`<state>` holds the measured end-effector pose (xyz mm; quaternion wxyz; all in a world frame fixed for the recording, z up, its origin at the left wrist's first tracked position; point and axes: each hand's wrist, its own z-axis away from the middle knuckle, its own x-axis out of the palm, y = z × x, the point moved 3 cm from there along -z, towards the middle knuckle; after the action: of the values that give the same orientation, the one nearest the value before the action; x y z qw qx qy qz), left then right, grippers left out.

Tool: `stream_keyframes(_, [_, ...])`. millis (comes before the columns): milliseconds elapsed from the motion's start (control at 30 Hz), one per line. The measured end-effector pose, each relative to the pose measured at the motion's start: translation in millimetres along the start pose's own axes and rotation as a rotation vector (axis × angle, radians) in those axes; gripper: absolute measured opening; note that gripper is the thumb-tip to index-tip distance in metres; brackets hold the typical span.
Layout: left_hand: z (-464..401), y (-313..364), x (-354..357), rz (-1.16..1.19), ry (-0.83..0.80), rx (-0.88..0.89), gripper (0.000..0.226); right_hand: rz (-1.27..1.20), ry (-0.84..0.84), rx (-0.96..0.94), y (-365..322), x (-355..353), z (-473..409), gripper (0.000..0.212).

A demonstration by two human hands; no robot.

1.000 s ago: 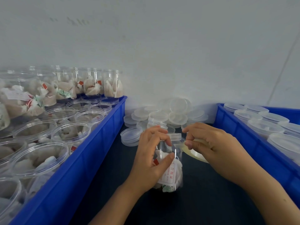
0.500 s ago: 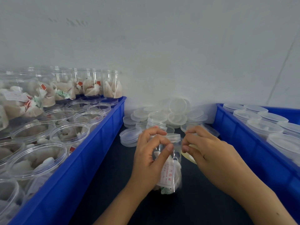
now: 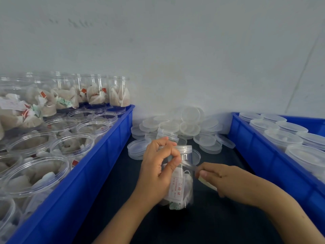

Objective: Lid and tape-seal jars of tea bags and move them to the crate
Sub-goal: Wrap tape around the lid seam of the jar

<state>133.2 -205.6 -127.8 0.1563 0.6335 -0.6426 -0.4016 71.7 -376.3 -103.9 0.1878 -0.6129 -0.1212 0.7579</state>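
Lidded jar of tea bags upright on the dark bench, between two blue crates. Left hand in a closed grip round the jar, thumb pressing clear tape to its side. Right hand pinching the tape roll just beside.

Dark counter, white wall behind. Centre: one clear jar of tea bags, lidded, upright, white label facing front. Left hand grips the jar, thumb pressing a strip of clear tape against its side. Right hand holds the tape roll, strip stretched between roll and jar. Left: blue crate of open jars of tea bags. Right: blue crate of lidded jars. Rear: heap of loose clear lids.
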Motion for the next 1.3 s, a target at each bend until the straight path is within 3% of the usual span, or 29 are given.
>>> stream_keyframes(67, [0, -1, 0, -0.010, -0.005, 0.010, 0.026, -0.002, -0.018, 0.030, 2, 2, -2, 0.026])
stream_keyframes(167, [0, -3, -1, -0.013, 0.002, -0.008, 0.020, -0.048, 0.009, 0.021, 5, -1, -3, 0.029])
stream_keyframes(467, [0, -5, 2, -0.020, 0.097, 0.122, 0.023, -0.103, 0.319, -0.110, -1, -26, 3, 0.031])
stream_keyframes(633, [1, -7, 4, -0.025, 0.120, 0.155, 0.029, 0.165, 0.457, -0.057, -9, -34, 1, 0.041])
stream_keyframes(767, [3, -5, 5, 0.016, 0.135, 0.175, 0.027, 0.229, 0.573, -0.100, -14, -38, 0, 0.045])
stream_keyframes(1300, [3, -7, 3, 0.071, 0.118, 0.124, 0.025, 0.192, 0.542, -0.166, -16, -27, -4, 0.045])
